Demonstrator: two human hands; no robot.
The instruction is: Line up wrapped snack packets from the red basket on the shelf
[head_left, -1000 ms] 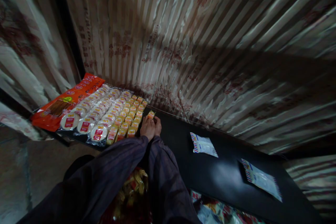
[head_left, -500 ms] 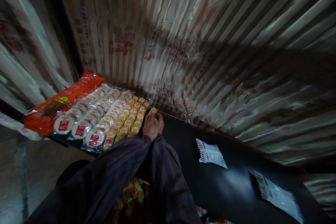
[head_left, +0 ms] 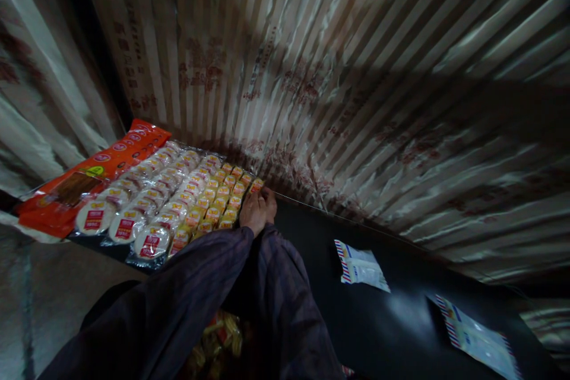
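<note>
My left hand (head_left: 253, 212) and my right hand (head_left: 269, 204) are together at the far end of the black shelf, fingers closed round a small yellow packet (head_left: 256, 185). Only the packet's top shows above my fingers; the rest is hidden. It sits against the end of the neighbouring row. Left of my hands, small yellow packets (head_left: 223, 191) stand in slanting rows. Beyond them lie rows of round white packaged cakes (head_left: 151, 241) with red labels, in clear wrapping.
A large orange bag (head_left: 66, 202) lies at the shelf's left end. Two white packets with striped edges, one nearer (head_left: 363, 265) and one farther right (head_left: 481, 337), lie on the black shelf (head_left: 307, 231). Pleated printed sheeting (head_left: 285, 89) hangs behind. More yellow packets (head_left: 222, 335) are below my sleeves.
Both hands have shifted slightly left with the small yellow packet, closing the gap to the row beside it. The view has also shifted a little.
</note>
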